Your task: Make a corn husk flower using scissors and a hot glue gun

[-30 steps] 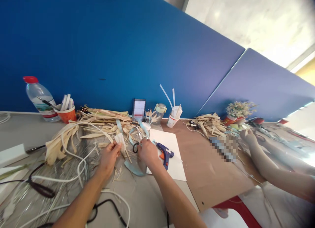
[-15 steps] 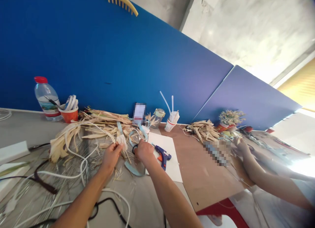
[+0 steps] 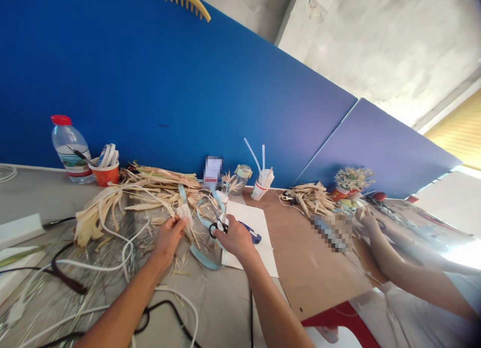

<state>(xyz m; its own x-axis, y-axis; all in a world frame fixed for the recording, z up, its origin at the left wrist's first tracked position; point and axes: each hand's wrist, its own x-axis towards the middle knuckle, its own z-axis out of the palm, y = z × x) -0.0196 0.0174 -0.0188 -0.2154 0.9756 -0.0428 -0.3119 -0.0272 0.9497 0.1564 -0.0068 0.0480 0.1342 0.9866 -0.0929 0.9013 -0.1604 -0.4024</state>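
My left hand (image 3: 170,238) pinches a pale piece of dried corn husk (image 3: 184,215) between thumb and fingers above the table. A short way to the right, my right hand (image 3: 237,235) is closed at the black handles of a pair of scissors (image 3: 218,230), whose blades point away from me. A light blue ribbon (image 3: 205,258) curls on the table between and behind my hands. A blue glue gun (image 3: 255,236) lies just past my right hand, which hides part of it. Scraps of dried husk lie around my left hand.
Bundled dried husks (image 3: 165,180) lie along the blue partition (image 3: 188,87). White cables (image 3: 112,268) loop over the left side. A bottle (image 3: 71,150), an orange cup (image 3: 106,174) and a cup with straws (image 3: 259,189) stand behind. Another person's hand (image 3: 370,225) works at right.
My right hand has moved right with the scissors, now covering part of the glue gun and leaving both handle loops visible. My left hand has barely moved and still pinches the husk.
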